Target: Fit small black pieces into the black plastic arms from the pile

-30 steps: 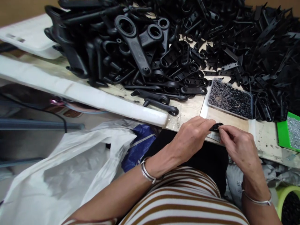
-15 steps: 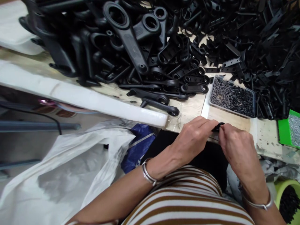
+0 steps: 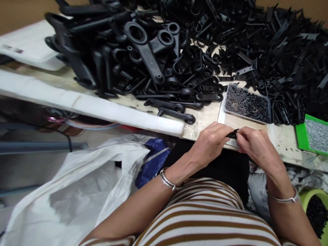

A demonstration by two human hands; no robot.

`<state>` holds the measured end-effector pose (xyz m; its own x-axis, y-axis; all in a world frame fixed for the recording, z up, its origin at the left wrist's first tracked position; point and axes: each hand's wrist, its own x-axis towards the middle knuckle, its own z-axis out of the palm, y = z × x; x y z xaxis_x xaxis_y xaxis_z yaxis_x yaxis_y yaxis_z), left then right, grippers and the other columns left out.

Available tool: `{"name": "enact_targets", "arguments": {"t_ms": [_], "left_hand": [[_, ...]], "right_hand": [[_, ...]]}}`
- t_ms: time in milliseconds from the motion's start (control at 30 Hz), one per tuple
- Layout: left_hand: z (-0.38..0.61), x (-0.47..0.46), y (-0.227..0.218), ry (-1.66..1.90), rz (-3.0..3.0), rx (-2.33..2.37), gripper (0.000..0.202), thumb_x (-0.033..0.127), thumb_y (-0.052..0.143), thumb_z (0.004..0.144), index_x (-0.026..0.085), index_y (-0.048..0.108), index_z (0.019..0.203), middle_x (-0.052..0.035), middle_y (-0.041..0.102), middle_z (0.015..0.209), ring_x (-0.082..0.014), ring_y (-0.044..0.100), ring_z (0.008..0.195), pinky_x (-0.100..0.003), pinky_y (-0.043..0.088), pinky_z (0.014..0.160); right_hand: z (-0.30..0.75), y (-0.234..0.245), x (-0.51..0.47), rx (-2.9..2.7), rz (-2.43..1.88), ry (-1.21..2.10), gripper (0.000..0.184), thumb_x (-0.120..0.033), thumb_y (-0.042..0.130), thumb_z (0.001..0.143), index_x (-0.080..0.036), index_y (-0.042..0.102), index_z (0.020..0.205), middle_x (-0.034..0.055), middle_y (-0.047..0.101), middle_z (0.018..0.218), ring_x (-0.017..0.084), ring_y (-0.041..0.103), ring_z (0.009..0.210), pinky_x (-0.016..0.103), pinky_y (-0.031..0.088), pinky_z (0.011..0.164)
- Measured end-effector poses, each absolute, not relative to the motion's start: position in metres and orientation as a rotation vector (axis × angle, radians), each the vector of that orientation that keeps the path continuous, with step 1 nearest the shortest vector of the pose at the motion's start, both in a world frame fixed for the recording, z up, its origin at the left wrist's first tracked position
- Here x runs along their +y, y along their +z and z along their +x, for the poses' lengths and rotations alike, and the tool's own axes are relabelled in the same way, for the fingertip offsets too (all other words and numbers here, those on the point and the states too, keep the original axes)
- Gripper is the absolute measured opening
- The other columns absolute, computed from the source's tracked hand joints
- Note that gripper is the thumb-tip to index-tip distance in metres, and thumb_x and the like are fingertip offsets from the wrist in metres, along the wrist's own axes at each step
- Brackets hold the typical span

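Observation:
At the table's front edge, my left hand point(image 3: 212, 139) is closed on a small black plastic part point(image 3: 232, 134). My right hand point(image 3: 252, 140) pinches the other end of that same part, its fingers close to those of my left. Much of the part is hidden by the fingers, so its full shape does not show. Just beyond my hands stands a clear plastic box point(image 3: 247, 120) filled with small dark metal and black pieces. A black lever with a ringed end point(image 3: 176, 115) lies on the table to the left of my hands.
Black plastic levers point(image 3: 146, 51) are heaped at the back left, smaller black parts point(image 3: 276, 51) at the back right. A green tray point(image 3: 302, 136) of silvery pieces stands right. Below are a white sack point(image 3: 102, 171) and a yellow-green bucket point(image 3: 304, 201). White foam point(image 3: 102, 109) edges the table.
The camera view has tilted up slightly, showing more of the table's back. Both hands still hold the black part, which now shows a little more between the fingers.

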<state>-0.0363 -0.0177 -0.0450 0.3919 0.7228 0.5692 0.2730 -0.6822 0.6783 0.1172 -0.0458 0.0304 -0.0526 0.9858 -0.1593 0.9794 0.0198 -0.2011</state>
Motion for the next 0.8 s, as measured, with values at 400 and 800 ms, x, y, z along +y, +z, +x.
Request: {"name": "enact_targets", "arguments": {"t_ms": [400,800], "left_hand": [[-0.039,-0.017,-0.043,1.163,2.241,0.793,0.015,0.006,0.053,0.091,0.014,0.065,0.089,-0.0047,0.067,0.089,-0.0148,0.061,0.083,-0.025,0.053,0.073],[-0.041,-0.016,-0.043,1.060,2.241,0.780,0.021,0.003,0.049,0.090,0.016,0.066,0.092,-0.0039,0.064,0.093,-0.0138,0.060,0.086,-0.023,0.052,0.071]], "right_hand": [[0.136,0.036,-0.037,-2.163,-2.035,0.881,0.031,-0.024,0.045,0.094,-0.020,0.055,0.065,-0.0030,0.063,0.053,0.012,0.061,0.053,0.025,0.041,0.060],[0.123,0.032,-0.048,-2.190,-2.047,0.665,0.026,-0.018,0.049,0.093,-0.019,0.064,0.072,0.0021,0.064,0.056,0.016,0.062,0.051,0.027,0.044,0.053]]}}
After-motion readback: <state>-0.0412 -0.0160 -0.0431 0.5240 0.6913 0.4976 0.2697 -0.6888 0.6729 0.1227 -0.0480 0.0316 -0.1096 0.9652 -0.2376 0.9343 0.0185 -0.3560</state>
